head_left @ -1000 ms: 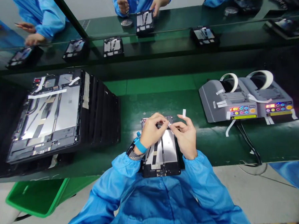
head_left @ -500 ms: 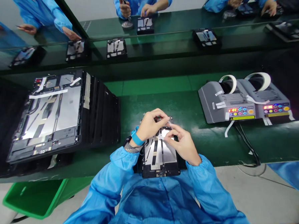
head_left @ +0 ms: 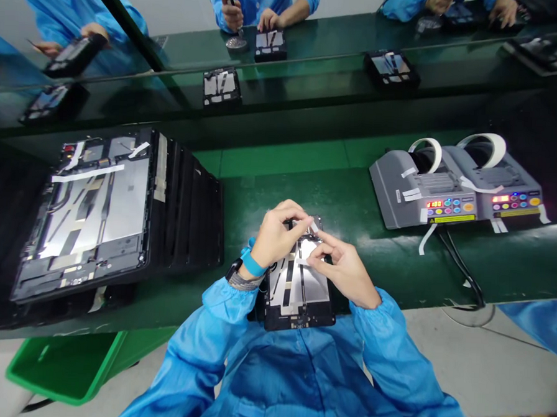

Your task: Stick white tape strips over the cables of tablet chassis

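In front of me at the bench edge lies an open tablet [head_left: 318,289], its silver back plate and black flat cables facing up. My left hand [head_left: 281,236] is over its upper part, thumb and forefinger pinched on a small white tape strip [head_left: 314,227]. From the right, my right hand [head_left: 345,273] reaches in; its forefinger points at that strip. Between its thumb and middle finger is a second white tape strip [head_left: 302,262], just above the plate. Both hands hide part of the tablet's top end.
On the left stands a stack of open tablets [head_left: 133,213]. Two grey tape dispensers [head_left: 414,197] with lit displays sit at the right, cables hanging. Beyond, a raised dark line [head_left: 303,85] carries more devices, where co-workers' hands work. A green bin [head_left: 60,365] is below left.
My left hand has drawn slightly back, showing more of the pinched strip. A co-worker at far left has lifted a device off the line. Devices on the line have shifted slightly right.
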`<state>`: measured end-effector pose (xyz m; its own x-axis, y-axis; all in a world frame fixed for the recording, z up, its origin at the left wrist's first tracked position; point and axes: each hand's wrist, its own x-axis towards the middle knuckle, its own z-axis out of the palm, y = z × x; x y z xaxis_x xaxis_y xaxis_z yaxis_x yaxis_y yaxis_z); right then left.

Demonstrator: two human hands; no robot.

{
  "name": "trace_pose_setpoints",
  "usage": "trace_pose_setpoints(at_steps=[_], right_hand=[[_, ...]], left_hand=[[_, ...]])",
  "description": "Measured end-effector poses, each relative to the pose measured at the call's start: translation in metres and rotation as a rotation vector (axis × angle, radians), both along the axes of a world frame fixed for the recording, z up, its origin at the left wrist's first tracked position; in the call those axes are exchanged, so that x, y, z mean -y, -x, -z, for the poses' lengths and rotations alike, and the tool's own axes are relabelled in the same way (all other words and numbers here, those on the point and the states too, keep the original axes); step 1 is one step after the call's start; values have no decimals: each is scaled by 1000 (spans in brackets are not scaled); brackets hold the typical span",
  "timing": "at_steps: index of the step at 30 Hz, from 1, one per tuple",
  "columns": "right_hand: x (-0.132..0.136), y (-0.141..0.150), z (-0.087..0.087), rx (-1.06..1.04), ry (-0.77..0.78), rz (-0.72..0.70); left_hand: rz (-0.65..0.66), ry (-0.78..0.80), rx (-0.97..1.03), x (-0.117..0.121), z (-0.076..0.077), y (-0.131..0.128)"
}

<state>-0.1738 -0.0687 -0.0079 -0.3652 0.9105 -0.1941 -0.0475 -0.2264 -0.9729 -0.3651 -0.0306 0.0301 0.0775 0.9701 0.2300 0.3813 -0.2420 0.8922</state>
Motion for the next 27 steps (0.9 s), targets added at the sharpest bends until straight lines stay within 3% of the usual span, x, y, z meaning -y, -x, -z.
trace_pose_setpoints(at_steps=[4,8,14,20,27], right_hand=[[1,0,6,-58,36,270],[2,10,-1,-188,-62,486],[0,25,1,-161,-137,586],[-4,20,9,-77,-156,554],[-8,14,0,42,-264,499]], left_hand=[[-184,-103,12,5,-3,1],[-170,5,103,13,11,-7],[-103,66,177,25,30,-23],[-88,48,140,33,32,-23],[-49,-24,0,46,36,-19]])
